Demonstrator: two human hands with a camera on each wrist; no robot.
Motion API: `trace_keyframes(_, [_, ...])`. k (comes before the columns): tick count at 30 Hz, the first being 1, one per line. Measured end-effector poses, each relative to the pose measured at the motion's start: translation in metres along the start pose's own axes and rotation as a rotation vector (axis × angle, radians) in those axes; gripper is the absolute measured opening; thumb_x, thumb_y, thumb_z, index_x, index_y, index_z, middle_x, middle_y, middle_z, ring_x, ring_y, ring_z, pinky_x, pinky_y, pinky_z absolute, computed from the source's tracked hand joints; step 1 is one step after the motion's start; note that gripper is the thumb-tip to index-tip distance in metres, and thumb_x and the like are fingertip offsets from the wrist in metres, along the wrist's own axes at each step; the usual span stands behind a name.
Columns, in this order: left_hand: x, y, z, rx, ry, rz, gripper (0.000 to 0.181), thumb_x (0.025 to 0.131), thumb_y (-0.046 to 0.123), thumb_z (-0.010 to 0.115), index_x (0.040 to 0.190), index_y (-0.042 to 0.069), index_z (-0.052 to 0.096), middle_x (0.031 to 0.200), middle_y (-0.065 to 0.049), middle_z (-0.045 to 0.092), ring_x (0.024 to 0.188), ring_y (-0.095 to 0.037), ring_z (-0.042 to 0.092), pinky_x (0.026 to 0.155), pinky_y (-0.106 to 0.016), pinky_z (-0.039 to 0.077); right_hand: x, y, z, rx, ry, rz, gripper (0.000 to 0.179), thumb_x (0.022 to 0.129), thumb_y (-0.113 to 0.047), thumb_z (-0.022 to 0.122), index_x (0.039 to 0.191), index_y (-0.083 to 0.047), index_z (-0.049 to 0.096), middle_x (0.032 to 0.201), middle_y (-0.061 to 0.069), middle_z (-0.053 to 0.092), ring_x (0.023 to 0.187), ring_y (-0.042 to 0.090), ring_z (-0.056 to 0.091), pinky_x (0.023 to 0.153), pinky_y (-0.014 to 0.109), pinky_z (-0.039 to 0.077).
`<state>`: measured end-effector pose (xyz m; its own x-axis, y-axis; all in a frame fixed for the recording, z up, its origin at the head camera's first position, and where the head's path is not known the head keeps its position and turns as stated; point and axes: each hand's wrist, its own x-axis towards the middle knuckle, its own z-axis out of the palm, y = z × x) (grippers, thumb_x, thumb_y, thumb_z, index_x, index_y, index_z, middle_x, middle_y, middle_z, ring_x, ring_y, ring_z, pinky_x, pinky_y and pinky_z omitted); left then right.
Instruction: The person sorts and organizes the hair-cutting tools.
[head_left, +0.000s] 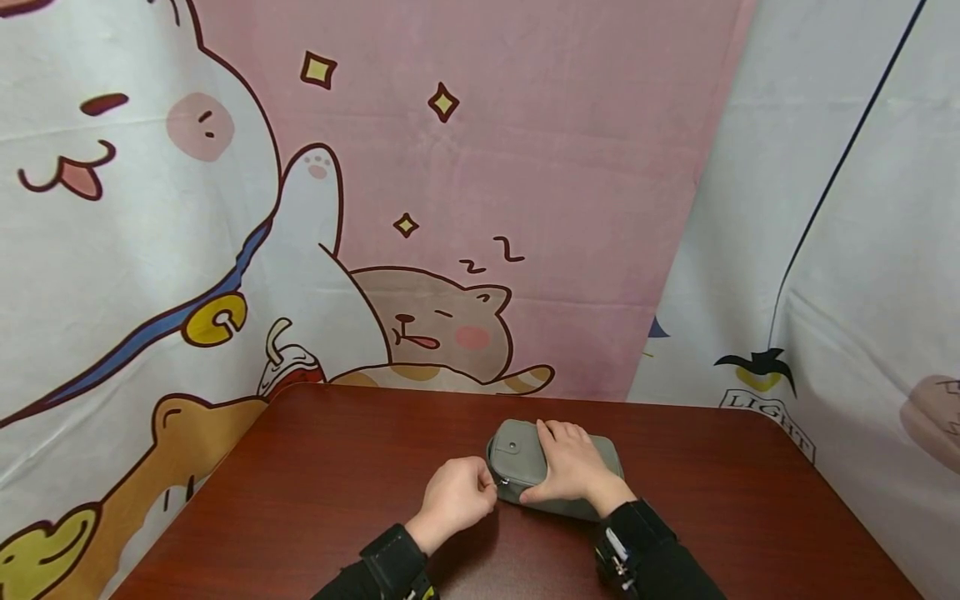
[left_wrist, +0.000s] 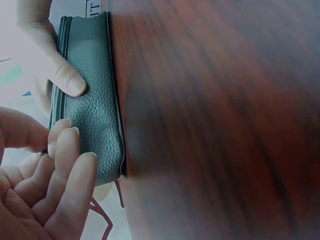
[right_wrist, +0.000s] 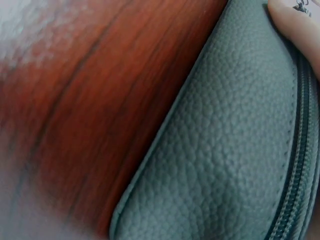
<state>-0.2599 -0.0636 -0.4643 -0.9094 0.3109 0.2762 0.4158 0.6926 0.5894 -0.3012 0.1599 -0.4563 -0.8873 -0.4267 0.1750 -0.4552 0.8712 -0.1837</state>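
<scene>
A grey-green pebbled leather zip pouch (head_left: 517, 457) lies on the table, with a snap tab at its left end. My right hand (head_left: 573, 462) holds it from above, fingers across the top and thumb (left_wrist: 75, 85) pressed on the front wall. At the pouch's left end, my left hand (head_left: 461, 492) pinches the zipper pull, a small dark bit of which shows between thumb and finger in the left wrist view. The zipper (right_wrist: 297, 185) runs along the upper edge of the front wall; its teeth look closed along the part seen in the right wrist view.
The reddish-brown wooden table (head_left: 337, 467) extends around the pouch on all sides. Behind it hangs a cartoon-printed cloth (head_left: 562, 167) in pink and white, and a white printed cloth (head_left: 862, 250) hangs at the right. Dark sleeves with wrist straps cover both forearms.
</scene>
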Motion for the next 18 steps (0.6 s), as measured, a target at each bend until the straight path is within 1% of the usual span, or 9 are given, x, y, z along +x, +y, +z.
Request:
trace_keyframes(8, [-0.0018, 0.0023, -0.0021, 0.042, 0.023, 0.042, 0.022, 0.081, 0.007, 0.067, 0.068, 0.021, 0.057, 0.059, 0.014, 0.049, 0.047, -0.004, 0.042, 0.043, -0.023, 0.034, 0.0017, 0.0026, 0.0017, -0.017, -0.013, -0.001, 0.12, 0.059, -0.066, 0.083, 0.145, 0.006, 0.041, 0.14, 0.023, 0.047, 0.129, 0.041, 0.042, 0.107, 0.057, 0.029])
trace_keyframes(14, [-0.0014, -0.0034, -0.0028, 0.091, 0.055, 0.063, 0.022, 0.08, 0.008, 0.069, 0.068, 0.021, 0.058, 0.059, 0.016, 0.049, 0.048, -0.002, 0.042, 0.043, -0.023, 0.035, 0.0019, 0.0035, 0.0016, -0.019, -0.022, -0.005, 0.12, 0.059, -0.065, 0.083, 0.146, 0.006, 0.041, 0.14, 0.023, 0.047, 0.129, 0.041, 0.042, 0.107, 0.057, 0.03])
trace_keyframes(18, [-0.0015, -0.0067, -0.0047, 0.084, 0.059, 0.064, 0.021, 0.08, 0.009, 0.07, 0.069, 0.021, 0.058, 0.06, 0.016, 0.05, 0.049, -0.002, 0.043, 0.044, -0.024, 0.035, 0.0015, 0.0032, 0.0013, -0.011, -0.025, -0.005, 0.119, 0.059, -0.064, 0.084, 0.146, 0.006, 0.041, 0.141, 0.023, 0.047, 0.129, 0.041, 0.042, 0.107, 0.057, 0.03])
